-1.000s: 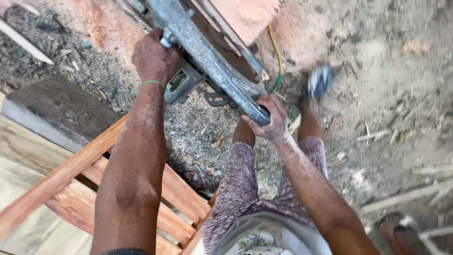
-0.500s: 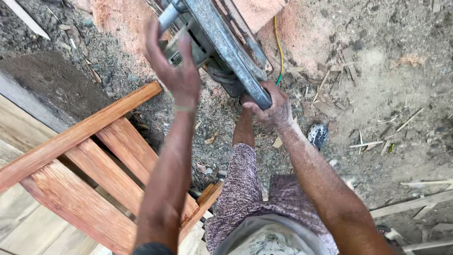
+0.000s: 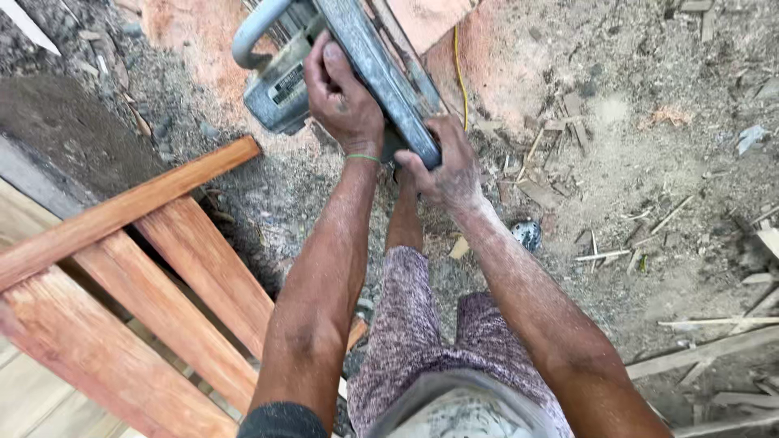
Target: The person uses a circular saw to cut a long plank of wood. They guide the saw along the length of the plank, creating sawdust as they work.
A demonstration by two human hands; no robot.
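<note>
Saw (image 3: 341, 65) is running long-axis away up-left while I'm clamping left hand (image 3: 345, 101) mid-body, right hand (image 3: 442, 166) on its near end.

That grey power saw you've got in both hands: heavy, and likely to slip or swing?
The power saw probably is heavy for its size: metal body, both hands on it. The left hand and right hand look dusty, so slipping seems possible. The yellow cord might snag.

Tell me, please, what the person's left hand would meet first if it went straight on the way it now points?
The left hand already grips the grey metal power saw, so it would press straight into that body. Beyond it lies the reddish wooden slab, though depth there is hard to judge.
</note>
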